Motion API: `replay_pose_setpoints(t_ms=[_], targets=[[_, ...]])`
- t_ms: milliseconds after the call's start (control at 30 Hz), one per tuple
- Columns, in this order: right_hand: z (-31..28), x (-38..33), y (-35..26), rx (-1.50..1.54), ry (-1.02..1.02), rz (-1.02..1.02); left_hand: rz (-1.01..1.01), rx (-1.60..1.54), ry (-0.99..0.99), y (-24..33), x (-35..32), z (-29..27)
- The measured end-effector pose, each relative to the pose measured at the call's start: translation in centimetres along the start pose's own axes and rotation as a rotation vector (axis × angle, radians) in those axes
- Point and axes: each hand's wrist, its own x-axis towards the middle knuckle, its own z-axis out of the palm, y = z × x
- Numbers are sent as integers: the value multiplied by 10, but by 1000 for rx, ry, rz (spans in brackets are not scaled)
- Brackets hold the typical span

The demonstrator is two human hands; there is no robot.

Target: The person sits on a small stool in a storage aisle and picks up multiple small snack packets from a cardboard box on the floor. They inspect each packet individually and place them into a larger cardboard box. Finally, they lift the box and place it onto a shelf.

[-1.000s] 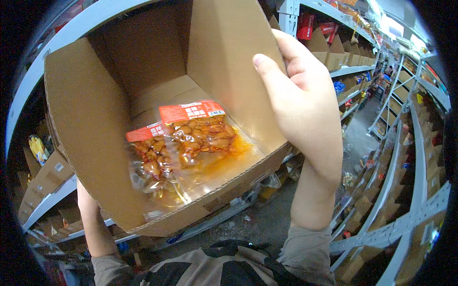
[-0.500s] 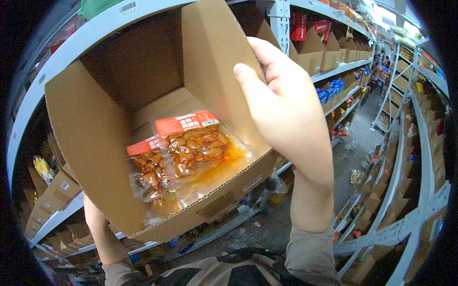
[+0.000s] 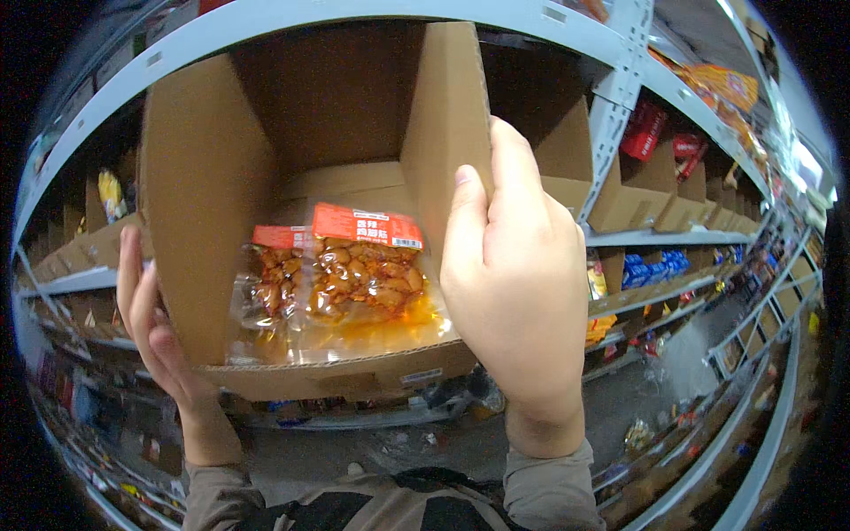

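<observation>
An open cardboard box point(image 3: 354, 380) with a low front and high side walls tilts toward me at the shelf. Inside lie clear vacuum packs with red labels: the larger food pack point(image 3: 367, 283) on the right overlaps a second food pack point(image 3: 274, 279) on its left. Brownish pieces in orange oil show through the plastic. My right hand point(image 3: 513, 265) grips the box's right wall, thumb on the inner side and fingers behind it. Beside the left wall is my left hand point(image 3: 155, 319), its fingers stretched out along the outside; whether the palm presses on the cardboard is hard to see.
A metal shelf beam point(image 3: 310, 18) arches above the box, and a perforated upright point(image 3: 620, 115) stands to the right. Neighbouring cardboard bins point(image 3: 633, 203) hold red packages. Blue packs point(image 3: 655, 268) sit on a lower shelf. An aisle floor point(image 3: 611, 389) runs between racks.
The box has turned more level and square to the shelf. My left hand has come up from beneath it to its left side. My right hand keeps its grip and has moved slightly lower.
</observation>
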Motion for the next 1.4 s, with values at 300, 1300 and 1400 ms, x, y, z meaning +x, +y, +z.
replay_pose_setpoints(t_ms=[300, 1300, 1400], targets=[[-10, 9, 7, 185, -244, 110, 165, 617, -370, 85, 19, -13], [-20, -79, 51, -252, -331, -91, 64, 310, -195, 62, -19, 5], [-19, -80, 52, -222, -298, -98, 39, 281, -201, 61, -20, 7]])
